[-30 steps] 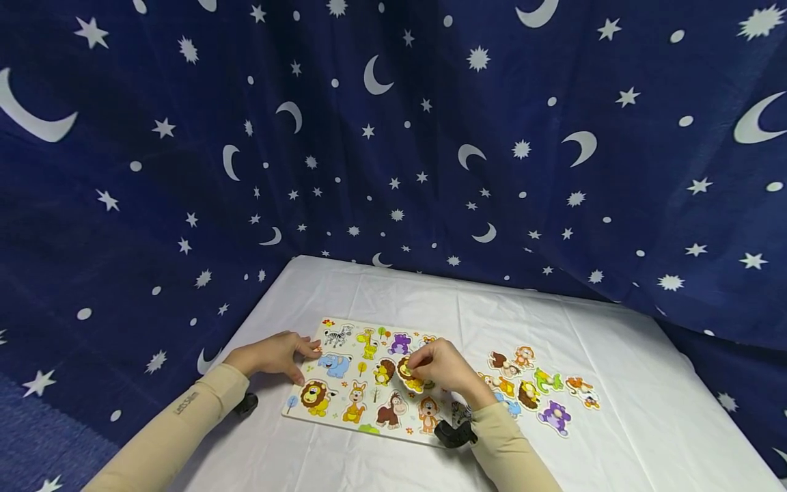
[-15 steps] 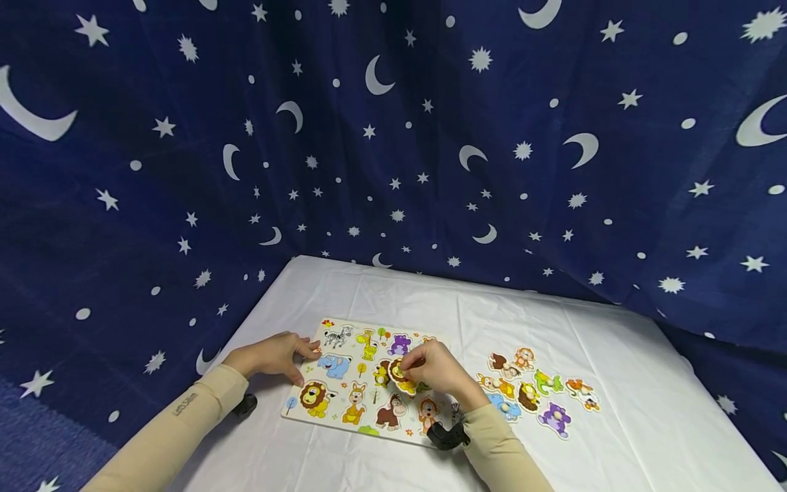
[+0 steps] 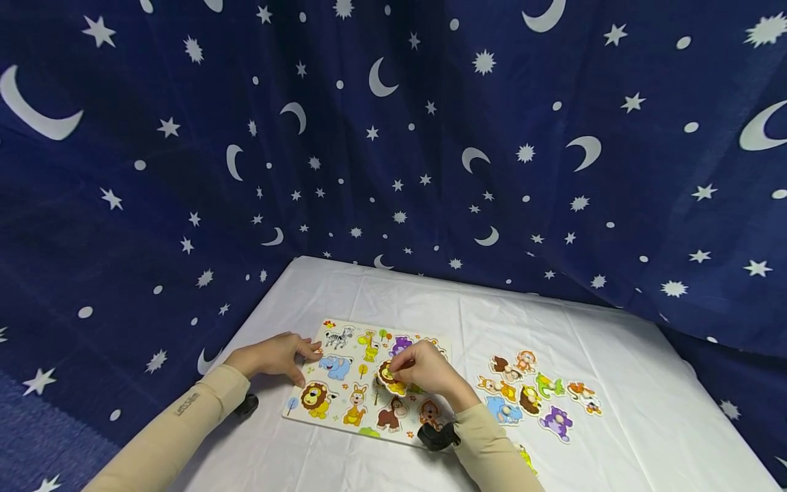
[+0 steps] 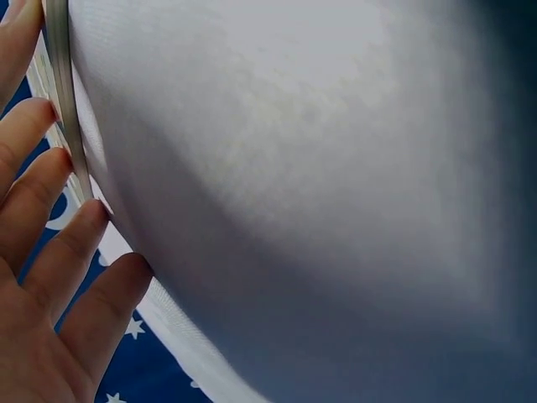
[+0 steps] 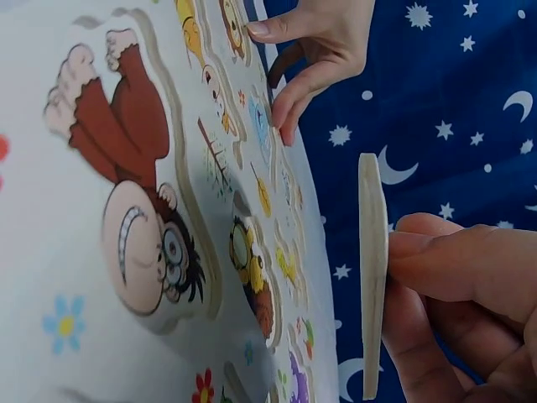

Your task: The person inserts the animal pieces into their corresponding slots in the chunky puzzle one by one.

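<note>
A: Where is the piece right now?

B: The right hand [image 3: 424, 365] pinches a flat animal piece [image 3: 389, 378] by its edge, fingers [image 5: 457, 264] curled onto it. It hangs over the middle of the board [image 3: 307, 410], just above the surface. In the right wrist view the piece [image 5: 372, 269] shows edge-on, clearly apart from the board face [image 5: 50, 353], so it is not seated.

A: And the other hand?

B: The left hand [image 3: 273, 355] lies at the board's left edge, fingers straight and relaxed, tips touching the rim [image 4: 63, 101]. It grips nothing; I judge it is steadying the board.

A: How much of the board is filled?

B: Most pictures on it look seated or printed, and I cannot tell which: zebra [image 3: 338, 336], giraffe [image 3: 369, 345], elephant [image 3: 335, 365], lion [image 3: 316, 398] and monkey [image 3: 391, 412] are all there. The right wrist view shows the monkey [image 5: 138, 210] lying flush in its outline.

A: What is left?

B: Right of the board, well apart from it, a cluster of loose pieces [image 3: 541, 393] lies on the white cloth [image 3: 645, 410]. I count roughly 9, among them a purple one [image 3: 556, 422] at the near edge and an orange one [image 3: 581, 391] farthest from the board. One more bit peeks out by the right sleeve [image 3: 492, 451], too hidden to name.

A: So, your judgement?

B: Somewhere in the middle: 1 piece in hand, a fair pile waiting.
</note>
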{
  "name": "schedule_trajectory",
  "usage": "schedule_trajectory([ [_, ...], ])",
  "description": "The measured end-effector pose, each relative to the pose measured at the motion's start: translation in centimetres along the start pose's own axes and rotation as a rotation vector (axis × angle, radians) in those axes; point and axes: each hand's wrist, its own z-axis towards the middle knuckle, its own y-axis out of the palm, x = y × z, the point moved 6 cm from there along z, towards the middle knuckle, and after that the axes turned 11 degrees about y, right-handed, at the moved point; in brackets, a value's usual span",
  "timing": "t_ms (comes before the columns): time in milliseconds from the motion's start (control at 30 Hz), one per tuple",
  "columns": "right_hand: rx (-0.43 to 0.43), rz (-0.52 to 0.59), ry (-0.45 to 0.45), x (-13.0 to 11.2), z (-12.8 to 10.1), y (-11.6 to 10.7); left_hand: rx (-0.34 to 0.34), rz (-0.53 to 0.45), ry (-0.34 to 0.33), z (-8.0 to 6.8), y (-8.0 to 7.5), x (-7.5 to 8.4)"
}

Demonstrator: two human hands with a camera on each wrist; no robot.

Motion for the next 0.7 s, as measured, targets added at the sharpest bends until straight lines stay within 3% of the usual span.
schedule_trajectory([
  [700, -0.024, -0.003, 0.009, -0.7, 0.6, 1.6, 0.003, 0.046, 0.012, -0.1, -0.2, 0.2],
])
